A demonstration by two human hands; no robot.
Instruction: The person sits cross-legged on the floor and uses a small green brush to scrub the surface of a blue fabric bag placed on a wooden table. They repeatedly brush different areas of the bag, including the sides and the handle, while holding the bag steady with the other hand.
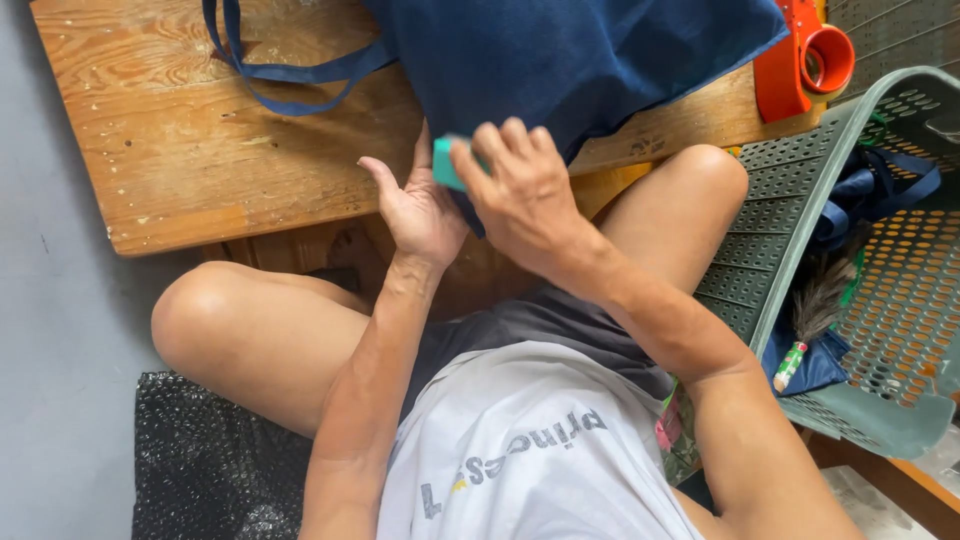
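Two hands are meeting at the near edge of a low wooden table [180, 150], where a dark blue cloth bag [580, 60] is lying with its strap loops [290, 75] spreading to the left. The left hand [420, 210] is standing open, palm up, touching a small teal block [445, 162], and the right hand [520, 195] is gripping that block from above against the bag's corner. I am judging that a firm, flat pressing with steady support below is serving best here. Room is opening on the bare left tabletop; on the right, a grey plastic basket [790, 190] and an orange tool [810, 60] are crowding the edge.
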